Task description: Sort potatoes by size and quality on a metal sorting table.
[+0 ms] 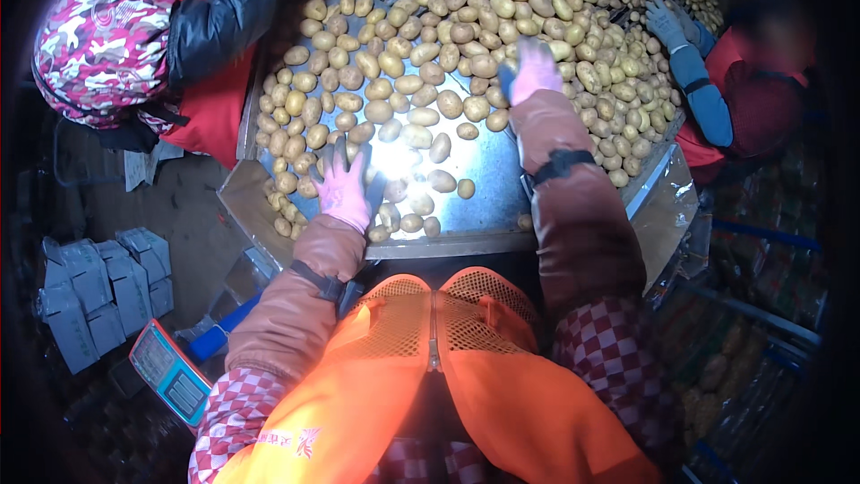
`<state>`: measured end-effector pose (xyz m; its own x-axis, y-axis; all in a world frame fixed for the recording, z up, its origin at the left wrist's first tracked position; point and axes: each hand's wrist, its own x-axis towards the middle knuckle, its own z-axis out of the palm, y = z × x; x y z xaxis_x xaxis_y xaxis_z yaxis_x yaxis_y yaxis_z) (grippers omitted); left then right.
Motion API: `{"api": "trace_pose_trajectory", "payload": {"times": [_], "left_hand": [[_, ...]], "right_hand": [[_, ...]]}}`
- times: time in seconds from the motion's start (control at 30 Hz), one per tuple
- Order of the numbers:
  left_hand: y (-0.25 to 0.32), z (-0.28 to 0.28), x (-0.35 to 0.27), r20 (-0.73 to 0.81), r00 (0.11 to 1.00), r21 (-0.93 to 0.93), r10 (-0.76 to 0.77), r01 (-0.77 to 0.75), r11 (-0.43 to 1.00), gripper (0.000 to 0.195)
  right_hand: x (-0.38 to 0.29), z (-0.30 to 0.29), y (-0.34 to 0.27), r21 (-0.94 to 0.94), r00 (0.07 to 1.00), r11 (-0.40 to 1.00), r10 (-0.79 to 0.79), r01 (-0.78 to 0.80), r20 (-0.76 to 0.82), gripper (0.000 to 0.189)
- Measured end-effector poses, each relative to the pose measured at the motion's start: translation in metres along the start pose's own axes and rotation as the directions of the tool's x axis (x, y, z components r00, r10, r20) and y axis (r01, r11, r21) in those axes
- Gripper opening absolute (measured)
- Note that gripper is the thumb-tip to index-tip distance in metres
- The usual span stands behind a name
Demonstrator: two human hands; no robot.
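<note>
Many potatoes (449, 104) lie loose over a shiny metal sorting table (480, 208), heaped thickly at the far side and right. My left hand (344, 185), in a pink and grey work glove, rests with fingers apart among the potatoes at the table's left front. Farther out, my right hand (534, 74), gloved the same way, reaches to the edge of the heap, its fingers against potatoes. Whether its fingertips grip one cannot be told. A bright glare covers the metal between my hands.
A co-worker in a patterned hood (104, 47) leans in at the left. Another with blue-grey gloves (666, 23) works at the right. White boxes (107, 296) and a digital scale (171, 373) are at the lower left. The table has a raised front rim (450, 245).
</note>
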<state>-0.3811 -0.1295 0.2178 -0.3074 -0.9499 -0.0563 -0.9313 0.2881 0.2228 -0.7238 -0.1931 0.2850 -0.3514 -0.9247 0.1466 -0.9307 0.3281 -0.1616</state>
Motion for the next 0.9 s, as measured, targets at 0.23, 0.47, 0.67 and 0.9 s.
{"api": "trace_pose_trajectory", "payload": {"times": [0.23,0.47,0.67,0.9], "left_hand": [[-0.011,0.008,-0.008,0.012,0.999,0.006,-0.051,0.051,0.999,0.071],[-0.008,0.004,-0.009,-0.023,0.999,-0.016,-0.027,0.027,1.0,0.068],[-0.002,0.001,-0.004,-0.038,0.999,-0.015,-0.019,0.018,1.0,0.065],[0.001,0.008,0.001,-0.031,1.0,-0.072,-0.001,-0.001,0.997,0.067]], "right_hand": [[-0.096,0.015,-0.084,-0.03,0.879,0.968,-0.213,0.249,0.427,0.043],[-0.079,-0.051,-0.059,0.549,0.6,0.381,0.018,-0.744,0.8,0.037],[-0.009,0.01,-0.038,0.024,0.96,0.996,0.081,-0.091,0.269,0.046],[-0.016,0.056,-0.007,0.22,0.959,0.958,0.123,-0.182,0.255,0.044]]}}
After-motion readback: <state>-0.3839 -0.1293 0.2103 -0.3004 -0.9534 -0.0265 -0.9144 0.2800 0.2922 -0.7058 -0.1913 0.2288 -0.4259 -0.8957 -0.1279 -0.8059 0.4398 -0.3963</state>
